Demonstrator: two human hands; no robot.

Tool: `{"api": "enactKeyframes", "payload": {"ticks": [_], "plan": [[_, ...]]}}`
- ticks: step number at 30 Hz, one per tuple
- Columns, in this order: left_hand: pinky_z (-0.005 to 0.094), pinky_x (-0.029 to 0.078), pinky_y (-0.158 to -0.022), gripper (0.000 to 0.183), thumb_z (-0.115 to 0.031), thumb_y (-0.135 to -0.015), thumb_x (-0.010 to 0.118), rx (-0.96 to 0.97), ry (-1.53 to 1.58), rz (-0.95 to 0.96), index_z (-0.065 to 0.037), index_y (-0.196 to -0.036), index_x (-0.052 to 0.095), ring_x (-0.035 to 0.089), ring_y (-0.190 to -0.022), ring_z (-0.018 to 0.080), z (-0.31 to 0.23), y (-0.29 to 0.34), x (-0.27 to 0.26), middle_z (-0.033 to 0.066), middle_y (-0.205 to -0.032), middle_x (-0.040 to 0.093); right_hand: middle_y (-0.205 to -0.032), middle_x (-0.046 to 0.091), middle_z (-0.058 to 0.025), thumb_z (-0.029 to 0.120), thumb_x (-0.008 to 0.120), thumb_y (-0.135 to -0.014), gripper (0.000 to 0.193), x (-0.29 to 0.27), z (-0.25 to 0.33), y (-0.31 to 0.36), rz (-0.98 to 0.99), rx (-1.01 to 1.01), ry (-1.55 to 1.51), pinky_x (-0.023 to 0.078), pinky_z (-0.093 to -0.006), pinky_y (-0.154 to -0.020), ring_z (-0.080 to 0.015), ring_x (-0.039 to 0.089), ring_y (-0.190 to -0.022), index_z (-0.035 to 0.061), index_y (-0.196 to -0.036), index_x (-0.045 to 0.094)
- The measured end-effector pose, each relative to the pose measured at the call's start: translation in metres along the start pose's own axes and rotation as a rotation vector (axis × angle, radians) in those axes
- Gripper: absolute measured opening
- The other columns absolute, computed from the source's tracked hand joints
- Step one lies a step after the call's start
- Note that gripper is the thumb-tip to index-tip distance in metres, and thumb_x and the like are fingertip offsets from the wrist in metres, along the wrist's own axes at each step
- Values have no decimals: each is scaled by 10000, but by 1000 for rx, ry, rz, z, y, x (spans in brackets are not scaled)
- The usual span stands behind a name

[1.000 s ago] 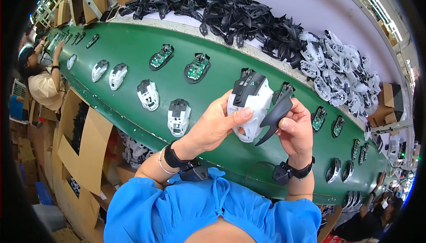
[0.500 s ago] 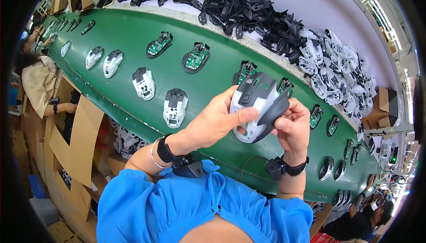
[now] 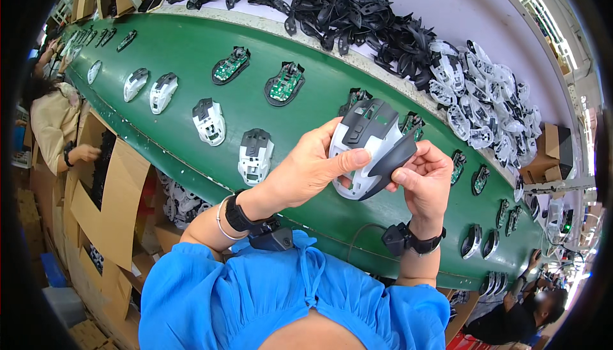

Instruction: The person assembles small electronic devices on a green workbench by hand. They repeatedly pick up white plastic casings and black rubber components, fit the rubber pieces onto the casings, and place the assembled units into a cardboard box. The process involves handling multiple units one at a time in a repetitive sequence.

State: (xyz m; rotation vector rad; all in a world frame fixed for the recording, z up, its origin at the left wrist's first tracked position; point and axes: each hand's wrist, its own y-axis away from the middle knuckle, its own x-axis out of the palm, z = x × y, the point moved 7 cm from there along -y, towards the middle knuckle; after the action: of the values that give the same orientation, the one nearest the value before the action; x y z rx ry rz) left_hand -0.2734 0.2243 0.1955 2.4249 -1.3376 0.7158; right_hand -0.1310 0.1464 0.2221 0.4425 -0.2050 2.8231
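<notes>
Two hands [image 3: 306, 171] [image 3: 421, 181], one held mouse shell [image 3: 367, 145].

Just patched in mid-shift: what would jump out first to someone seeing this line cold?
At centre, the left hand and right hand hold a white and grey mouse shell, a dark side piece against its right side. Behind them a green belt carries spaced shells and circuit boards. Beyond its far edge lie heaps of black parts and clear parts.
</notes>
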Motion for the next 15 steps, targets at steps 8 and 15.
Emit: {"api": "enactKeyframes", "payload": {"ticks": [8, 15], "plan": [[212, 490, -583, 454, -323, -897, 669, 33, -126, -92, -18, -1195, 514, 571, -732, 61, -4, -1, -10, 25, -915, 623, -797, 662, -104, -70, 734, -732, 234, 14, 0, -10, 6, 101, 198, 579, -258, -605, -161, 680, -682, -43, -913, 589], [223, 509, -596, 485, -321, -903, 659, 16, -40, -102, -3, -1234, 503, 575, -798, 70, -12, 1, -16, 29, -988, 617, -866, 658, -100, -3, 756, -746, 291, 8, -9, -14, -27, 85, 190, 560, -276, -713, -148, 669, -789, -6, -963, 562]]}}
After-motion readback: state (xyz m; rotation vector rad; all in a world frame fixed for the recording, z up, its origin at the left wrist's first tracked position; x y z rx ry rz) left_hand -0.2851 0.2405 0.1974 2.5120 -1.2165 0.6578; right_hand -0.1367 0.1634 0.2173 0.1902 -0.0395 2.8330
